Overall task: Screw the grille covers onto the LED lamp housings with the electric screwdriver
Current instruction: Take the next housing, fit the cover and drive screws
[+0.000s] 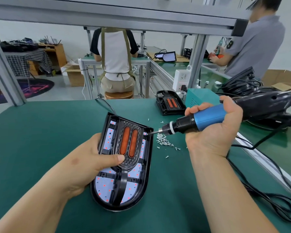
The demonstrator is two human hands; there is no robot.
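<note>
The LED lamp housing (145, 175) is kept on the green surface (40, 140), rounded end toward the person, with the grille cover (128, 130) seated in its far half. It is gripped along its left edge by the left hand (91, 158). The thumb is laid across the near end of the grille cover, apparently so that cover and housing are clamped together and neither can turn under the driver's torque. The remaining left fingers are hidden under the housing, so how they lie cannot be told.

The electric screwdriver (207, 119) is grasped by the right hand (213, 132), whose fingers (193, 110) are wrapped round the blue barrel. It is held low and slanted, so that the bit is brought in from the right to the housing's far right corner. That corner lies well away from the left thumb, and the working point is thus kept clear of the holding hand. Whether a screw is carried on the bit is too small to tell.

A loose heap of screws (163, 140) is kept just right of the housing, below the bit, presumably for quick pickup. A 2nd housing (170, 102) stands farther back.
</note>
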